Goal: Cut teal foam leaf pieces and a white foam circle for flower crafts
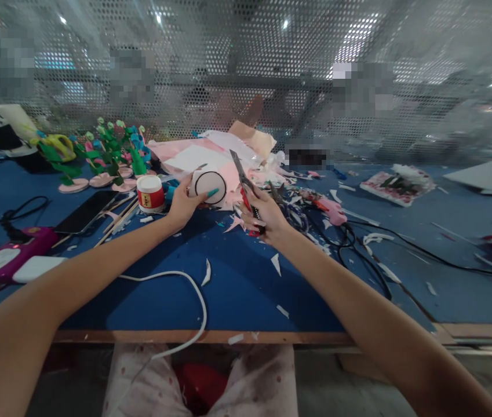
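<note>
My left hand (182,204) pinches a pale foam or paper piece (207,183) that carries a drawn black circle, with the thumb lying across its face. A pair of scissors (239,168) with red and black handles is in my right hand (268,213), fingers wrapped round the grips. Its blades point up and away, to the right of the pale piece and apart from it. Pink and white sheets (193,159) lie in a heap behind both hands. Close to my left wrist stands a small red-and-white tub (150,194).
Flower models (115,152) on pink round bases stand back left. A phone (87,212), a purple power strip (22,250) and a white cable (185,277) lie at left. Black cables (354,243), a pink glue gun (332,209) and scraps are at right. Behind rises a perforated metal screen (228,69).
</note>
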`<act>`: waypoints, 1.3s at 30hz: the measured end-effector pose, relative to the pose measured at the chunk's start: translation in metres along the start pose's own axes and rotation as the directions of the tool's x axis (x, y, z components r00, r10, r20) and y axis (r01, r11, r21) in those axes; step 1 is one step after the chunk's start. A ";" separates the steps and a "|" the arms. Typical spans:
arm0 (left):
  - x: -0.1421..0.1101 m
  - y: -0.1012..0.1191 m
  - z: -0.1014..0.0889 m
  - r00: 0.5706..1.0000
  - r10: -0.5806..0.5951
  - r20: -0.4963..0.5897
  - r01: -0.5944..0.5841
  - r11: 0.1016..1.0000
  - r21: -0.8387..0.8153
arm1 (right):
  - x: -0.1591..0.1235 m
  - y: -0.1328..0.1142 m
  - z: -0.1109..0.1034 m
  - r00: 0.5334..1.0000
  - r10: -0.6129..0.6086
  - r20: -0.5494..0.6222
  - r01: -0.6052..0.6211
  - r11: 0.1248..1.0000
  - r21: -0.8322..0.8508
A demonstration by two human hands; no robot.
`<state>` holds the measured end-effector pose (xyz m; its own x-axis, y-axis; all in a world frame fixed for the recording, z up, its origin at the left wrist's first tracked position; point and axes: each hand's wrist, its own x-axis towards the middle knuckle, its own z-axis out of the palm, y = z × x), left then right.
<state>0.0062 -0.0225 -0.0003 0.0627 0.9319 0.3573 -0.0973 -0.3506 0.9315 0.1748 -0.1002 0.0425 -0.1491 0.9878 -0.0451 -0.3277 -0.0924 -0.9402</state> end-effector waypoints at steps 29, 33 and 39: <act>0.003 -0.007 -0.008 0.989 0.138 -0.045 -0.126 0.970 0.207 | -0.012 0.001 0.008 0.974 0.056 0.218 -0.040 0.996 -0.077; 0.002 -0.006 -0.009 0.984 0.176 -0.009 -0.168 0.950 0.263 | -0.010 0.004 0.004 0.968 0.051 0.247 -0.036 0.997 -0.064; 0.001 -0.005 -0.007 0.986 0.169 0.009 -0.165 0.946 0.280 | -0.009 0.004 0.003 0.962 0.064 0.265 -0.054 0.998 -0.044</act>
<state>-0.0006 -0.0186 -0.0055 0.0543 0.8582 0.5104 0.1760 -0.5114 0.8412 0.1721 -0.1103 0.0405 -0.4114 0.9114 -0.0140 -0.2781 -0.1401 -0.9503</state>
